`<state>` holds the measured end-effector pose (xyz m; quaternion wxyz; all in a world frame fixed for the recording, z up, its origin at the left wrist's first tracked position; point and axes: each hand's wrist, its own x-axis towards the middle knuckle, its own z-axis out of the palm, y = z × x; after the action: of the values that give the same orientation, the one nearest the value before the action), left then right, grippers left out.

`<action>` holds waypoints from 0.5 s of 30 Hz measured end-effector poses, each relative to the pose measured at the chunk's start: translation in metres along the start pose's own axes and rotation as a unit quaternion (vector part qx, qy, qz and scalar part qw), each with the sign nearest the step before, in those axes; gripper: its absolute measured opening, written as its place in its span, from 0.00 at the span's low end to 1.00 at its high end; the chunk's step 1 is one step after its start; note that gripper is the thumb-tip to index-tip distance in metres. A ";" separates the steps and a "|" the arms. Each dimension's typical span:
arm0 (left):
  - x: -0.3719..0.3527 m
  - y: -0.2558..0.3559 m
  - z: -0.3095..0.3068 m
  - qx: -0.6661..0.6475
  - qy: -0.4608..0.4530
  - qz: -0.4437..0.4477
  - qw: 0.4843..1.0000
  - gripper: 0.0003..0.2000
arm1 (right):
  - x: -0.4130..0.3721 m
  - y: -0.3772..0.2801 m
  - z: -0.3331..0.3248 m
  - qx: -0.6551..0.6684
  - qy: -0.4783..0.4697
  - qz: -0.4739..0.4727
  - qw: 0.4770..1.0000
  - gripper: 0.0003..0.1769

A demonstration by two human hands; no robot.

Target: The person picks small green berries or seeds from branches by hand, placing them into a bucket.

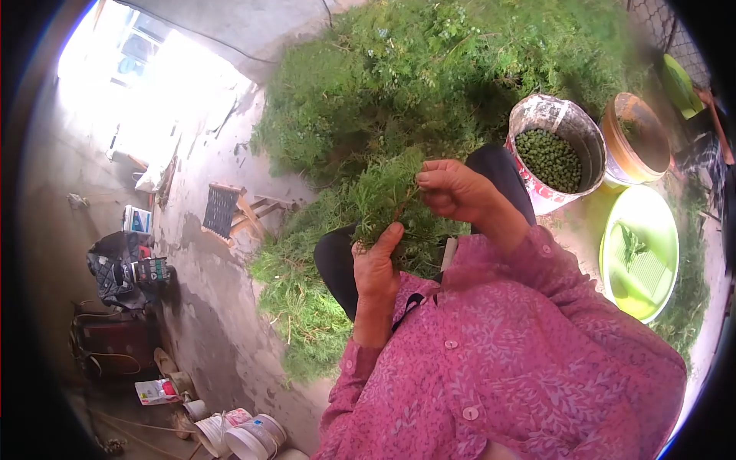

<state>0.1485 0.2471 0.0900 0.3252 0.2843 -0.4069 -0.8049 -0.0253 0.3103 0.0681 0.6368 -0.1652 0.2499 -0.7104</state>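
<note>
Right hand (454,190): fingers (435,178) curled in and pressed together, pinching a stem at the upper edge of the bunch of green sprigs (383,192). Left hand (374,268): fingers wrapped round the lower stems of the same bunch, thumb (391,234) raised against the foliage. Only the back of this hand shows, so how firmly it grips cannot be told.

The bunch is fine-leaved and feathery. It is held upright between the two hands, over the person's lap, and stands out against dark trousers (337,264). Both forearms are in the sleeves of a pink patterned shirt (521,353), buttoned down the front.

More loose greenery (295,299) of the same kind lies on the concrete floor (222,307) just below the left knee. A large heap of cut branches (429,77) rises behind the hands and fills the upper middle of the view.

Beside the right arm stands a white-and-red bucket (537,115), holding small round green pieces, pods or berries; which cannot be told. Just beyond it is an orange-brown bucket (617,153). A lime-green basin (652,203) sits near both and holds a few sprigs.

Well apart on the left side: a small wooden stool (228,211), a dark bag (115,264), and several white tubs (249,435) at the lower edge.
</note>
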 end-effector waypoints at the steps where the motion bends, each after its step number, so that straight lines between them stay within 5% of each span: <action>1: 0.001 0.000 -0.006 -0.001 0.002 -0.001 1.000 0.14 | -0.004 -0.004 -0.001 0.059 -0.018 -0.009 0.998 0.06; 6: 0.007 0.013 -0.047 -0.023 0.103 -0.061 0.993 0.10 | -0.018 -0.040 -0.001 0.070 -0.033 -0.081 0.994 0.09; 8: 0.009 0.009 -0.054 -0.013 0.105 -0.057 0.993 0.11 | -0.016 -0.030 0.015 -0.056 0.119 -0.091 0.987 0.09; 9: 0.009 0.008 -0.048 -0.010 0.088 -0.044 0.995 0.12 | -0.016 -0.023 0.015 -0.207 0.053 -0.103 0.972 0.10; 10: 0.009 0.008 -0.043 -0.007 0.072 -0.030 0.997 0.13 | -0.016 -0.017 0.016 -0.207 0.052 -0.103 0.972 0.10; 12: 0.007 0.008 -0.037 -0.001 0.063 -0.025 0.998 0.14 | -0.009 -0.004 0.025 -0.226 0.000 0.039 0.973 0.10; 15: 0.006 0.008 -0.035 0.005 0.051 -0.024 0.998 0.15 | 0.004 0.012 0.023 -0.321 0.002 0.059 0.945 0.14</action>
<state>0.1728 0.2226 0.0778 0.3249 0.3359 -0.3867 -0.7950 -0.0028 0.3018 0.0800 0.5900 -0.3442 0.4754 -0.5544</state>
